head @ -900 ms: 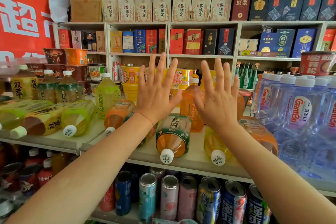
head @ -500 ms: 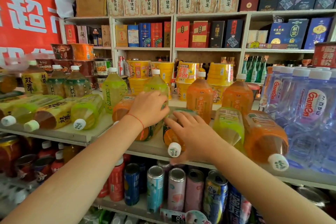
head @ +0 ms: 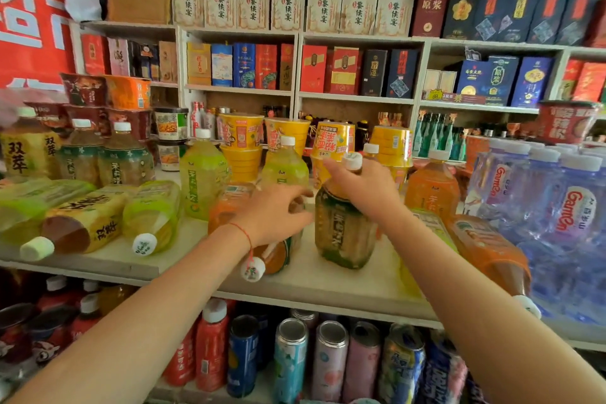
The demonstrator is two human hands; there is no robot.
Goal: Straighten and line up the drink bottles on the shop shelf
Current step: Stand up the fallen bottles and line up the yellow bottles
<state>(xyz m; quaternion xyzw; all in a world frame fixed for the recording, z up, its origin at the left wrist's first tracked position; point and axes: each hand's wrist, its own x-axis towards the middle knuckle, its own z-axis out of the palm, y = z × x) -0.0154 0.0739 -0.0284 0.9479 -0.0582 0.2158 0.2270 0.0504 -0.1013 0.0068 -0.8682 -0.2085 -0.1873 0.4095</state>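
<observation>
Green-label bottle (head: 342, 233) upright near shelf (head: 328, 285) edge, right hand (head: 364, 188) gripping neck.

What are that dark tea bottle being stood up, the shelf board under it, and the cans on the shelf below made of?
Dark tea bottle, gripped by the right hand: looks like clear plastic, since the liquid shows through, with a glossy printed wrap and a white cap.
Shelf board: pale, matt, probably painted wood or laminate; unclear which.
Cans: likely metal, given the shiny silver tops.

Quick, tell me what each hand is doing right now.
Left hand: grips a lying orange bottle.
Right hand: grips the neck of an upright green-label bottle.
</observation>
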